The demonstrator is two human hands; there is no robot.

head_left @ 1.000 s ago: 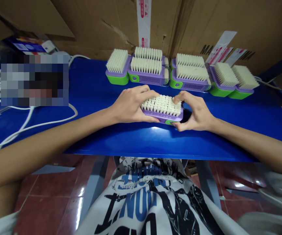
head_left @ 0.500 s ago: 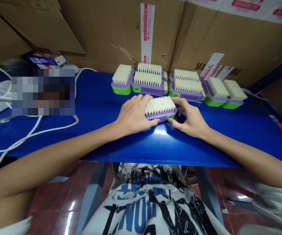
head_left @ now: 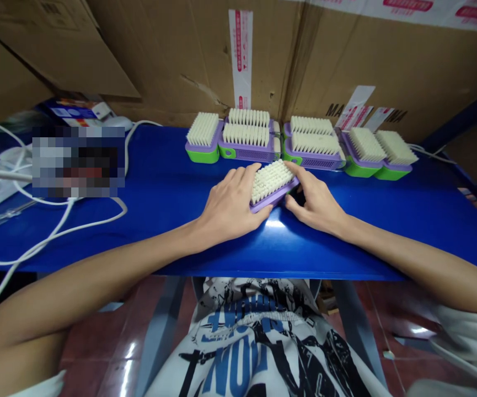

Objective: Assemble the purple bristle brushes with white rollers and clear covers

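Between my two hands is a scrubbing brush (head_left: 274, 184) with a purple and green body, its cream bristles facing up. My left hand (head_left: 232, 207) wraps its left end, thumb along the near side. At the right end, my right hand (head_left: 316, 198) grips it between thumb and fingers; some fingertips are hidden behind the body. The brush sits tilted, its right end farther from me. Just beyond it stands a row of similar brushes, among them a small green and purple one (head_left: 203, 138) and a larger one (head_left: 246, 135), all bristles up.
The blue table (head_left: 172, 176) carries everything. Behind the brushes rises a cardboard wall (head_left: 172, 49) with tape strips. White cables (head_left: 62, 226) loop over the left side, near a blurred-out patch. A small blue box (head_left: 76, 110) stands at the back left.
The brush has turned anticlockwise between my hands, its left end coming nearer to me. Both hands still hold it. The view has shifted slightly.
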